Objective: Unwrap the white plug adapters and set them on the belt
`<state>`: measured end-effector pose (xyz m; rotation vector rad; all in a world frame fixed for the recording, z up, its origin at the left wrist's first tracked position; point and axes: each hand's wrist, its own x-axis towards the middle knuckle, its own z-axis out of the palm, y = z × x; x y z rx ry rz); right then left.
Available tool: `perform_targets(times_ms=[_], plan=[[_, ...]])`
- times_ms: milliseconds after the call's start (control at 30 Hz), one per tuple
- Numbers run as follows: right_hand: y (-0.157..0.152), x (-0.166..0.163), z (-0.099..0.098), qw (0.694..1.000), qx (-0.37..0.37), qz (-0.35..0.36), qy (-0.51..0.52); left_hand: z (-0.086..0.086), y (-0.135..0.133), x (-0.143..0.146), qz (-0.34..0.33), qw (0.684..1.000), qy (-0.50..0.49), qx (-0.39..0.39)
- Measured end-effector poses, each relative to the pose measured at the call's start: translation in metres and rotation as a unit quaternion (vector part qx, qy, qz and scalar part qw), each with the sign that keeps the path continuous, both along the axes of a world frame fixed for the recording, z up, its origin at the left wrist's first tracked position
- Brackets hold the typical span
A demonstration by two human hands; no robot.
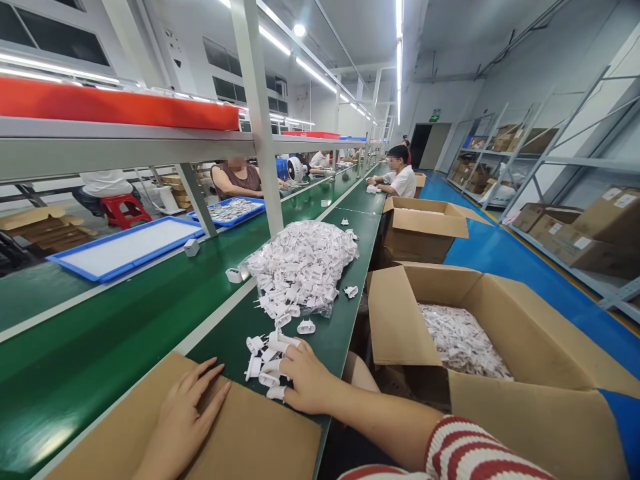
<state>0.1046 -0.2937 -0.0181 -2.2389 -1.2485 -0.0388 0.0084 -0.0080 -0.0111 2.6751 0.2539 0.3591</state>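
- The work in hand looks like gathering: the right hand [306, 385] rests on a small cluster of white plastic parts [261, 357] on the green table [125, 333], at the edge of the cardboard sheet [250, 437].
- Its fingers [291, 365] are half curled, tips on the parts; whether any is pinched is hard to tell.
- The left hand [183, 417] lies flat on the sheet, fingers spread, holding nothing.
- Lifting the parts would call for closing the fingers round them.
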Motion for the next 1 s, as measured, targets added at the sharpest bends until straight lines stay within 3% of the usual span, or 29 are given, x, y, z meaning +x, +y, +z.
perform_targets(times_ms=[667, 1000], plan=[[0.002, 0.003, -0.008, 1.0, 0.03, 0.003, 0.01, 0.001, 0.0, -0.001, 0.001, 1.0, 0.02, 0.0], [0.004, 0.004, -0.022, 0.984, 0.178, 0.01, 0.02, -0.005, 0.004, -0.001, -0.007, 1.0, -0.001, 0.001]])
